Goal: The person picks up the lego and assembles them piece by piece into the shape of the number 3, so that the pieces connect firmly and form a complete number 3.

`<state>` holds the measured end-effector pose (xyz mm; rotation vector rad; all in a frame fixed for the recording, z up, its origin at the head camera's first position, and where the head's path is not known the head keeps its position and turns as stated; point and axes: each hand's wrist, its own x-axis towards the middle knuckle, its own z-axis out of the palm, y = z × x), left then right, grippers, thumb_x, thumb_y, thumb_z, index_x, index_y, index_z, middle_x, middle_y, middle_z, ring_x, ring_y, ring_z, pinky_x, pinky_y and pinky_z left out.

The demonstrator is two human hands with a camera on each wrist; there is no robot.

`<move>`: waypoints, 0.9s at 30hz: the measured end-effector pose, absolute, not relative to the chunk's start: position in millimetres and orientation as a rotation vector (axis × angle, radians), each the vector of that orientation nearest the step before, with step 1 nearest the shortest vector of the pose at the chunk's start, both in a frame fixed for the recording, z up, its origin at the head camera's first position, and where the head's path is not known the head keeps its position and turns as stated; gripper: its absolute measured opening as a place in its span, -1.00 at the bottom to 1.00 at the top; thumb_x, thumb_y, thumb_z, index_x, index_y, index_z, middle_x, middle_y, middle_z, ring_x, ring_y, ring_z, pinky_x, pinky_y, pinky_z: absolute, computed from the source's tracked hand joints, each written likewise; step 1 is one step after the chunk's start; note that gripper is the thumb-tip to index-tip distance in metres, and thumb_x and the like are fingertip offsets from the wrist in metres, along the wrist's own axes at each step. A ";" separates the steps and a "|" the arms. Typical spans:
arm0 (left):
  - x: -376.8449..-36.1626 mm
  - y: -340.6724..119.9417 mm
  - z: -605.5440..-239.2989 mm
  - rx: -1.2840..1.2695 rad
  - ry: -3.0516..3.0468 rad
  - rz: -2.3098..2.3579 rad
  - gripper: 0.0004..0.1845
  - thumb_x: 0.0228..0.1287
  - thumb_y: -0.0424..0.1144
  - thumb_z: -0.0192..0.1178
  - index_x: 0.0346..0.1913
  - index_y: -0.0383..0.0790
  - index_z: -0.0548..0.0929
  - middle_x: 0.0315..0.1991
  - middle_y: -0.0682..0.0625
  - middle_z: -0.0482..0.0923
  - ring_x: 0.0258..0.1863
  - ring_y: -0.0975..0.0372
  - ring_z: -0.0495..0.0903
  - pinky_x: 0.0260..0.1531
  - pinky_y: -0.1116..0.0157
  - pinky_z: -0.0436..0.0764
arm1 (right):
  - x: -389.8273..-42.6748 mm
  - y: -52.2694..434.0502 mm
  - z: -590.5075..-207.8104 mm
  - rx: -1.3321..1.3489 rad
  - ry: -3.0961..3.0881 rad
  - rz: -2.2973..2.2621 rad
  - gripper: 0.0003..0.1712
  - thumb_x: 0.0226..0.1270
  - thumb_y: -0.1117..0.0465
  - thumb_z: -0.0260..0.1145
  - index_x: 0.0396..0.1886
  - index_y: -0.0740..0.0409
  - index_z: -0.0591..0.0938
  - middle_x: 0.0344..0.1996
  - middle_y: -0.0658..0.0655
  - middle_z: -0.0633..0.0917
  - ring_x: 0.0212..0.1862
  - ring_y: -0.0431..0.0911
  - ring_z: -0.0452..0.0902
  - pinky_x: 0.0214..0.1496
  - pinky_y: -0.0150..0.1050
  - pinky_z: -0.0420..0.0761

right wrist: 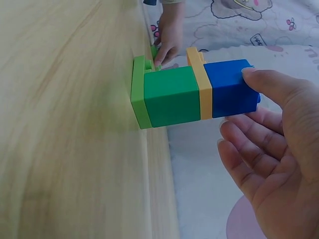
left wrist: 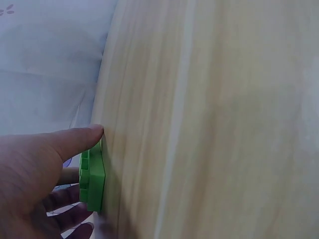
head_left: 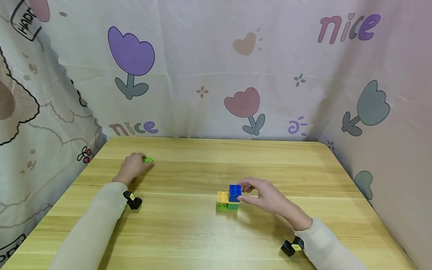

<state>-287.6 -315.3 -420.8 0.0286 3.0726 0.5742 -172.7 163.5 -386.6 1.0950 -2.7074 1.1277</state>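
And here's the left hand (head_left: 133, 165) at the far left of the table (head_left: 182, 240), thumb to the near side, fingers to the far side, pinching a small green block (head_left: 147, 159)! It's a narrow grip, just wide enough for the piece, with studs showing on top; whether the block is off the wood, I can't tell.

Over to the right, and there's the stack (head_left: 233, 206). Light green base (right wrist: 139, 94) at the bottom, dark green block (right wrist: 172, 97) on its right part, flat yellow block (head_left: 222, 196) across that and jutting left, and the blue block (head_left: 235, 192) crowning the right end.

The right hand (head_left: 264, 193) is on that blue one, thumb against the near side, index finger round behind, a light pinch by the look of it, the other fingers loosely bent and away from the stack.

My call: this is building work, with the left picking up a piece while the right minds the top. The next move calls for a sure hold on the green block, a clean lift, and no sideways nudge at the stack.
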 end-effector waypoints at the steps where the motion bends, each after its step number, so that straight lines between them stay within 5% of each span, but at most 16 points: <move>1: -288.0 -315.9 -421.1 0.039 3.080 0.579 -0.31 0.36 0.04 0.17 0.21 -0.59 0.42 0.09 -0.52 0.38 0.07 -0.35 0.36 0.07 -0.23 0.33 | -172.6 163.3 -386.1 1.093 -2.712 1.124 -0.55 0.33 -0.03 0.35 0.09 0.12 0.60 -0.17 -0.10 0.68 -0.17 -0.24 0.57 -0.07 -0.08 0.62; 11: -290.4 -314.4 -420.4 0.096 3.106 0.652 -0.49 0.33 -0.11 0.24 0.08 -0.55 0.53 -0.10 -0.36 0.57 -0.10 -0.16 0.52 -0.04 -0.11 0.45 | -172.1 161.3 -383.9 1.102 -2.733 1.081 -0.54 0.34 -0.04 0.34 0.10 0.12 0.59 -0.16 -0.09 0.67 -0.16 -0.24 0.57 -0.07 -0.08 0.62; 27: -280.8 -280.8 -400.7 0.255 3.180 0.775 -0.49 0.35 -0.13 0.23 0.19 -0.46 0.51 -0.05 -0.32 0.60 -0.22 -0.03 0.53 -0.16 -0.01 0.52 | -170.2 161.7 -382.4 1.091 -2.737 1.048 -0.54 0.34 -0.04 0.34 0.10 0.12 0.60 -0.16 -0.09 0.68 -0.16 -0.24 0.57 -0.07 -0.06 0.61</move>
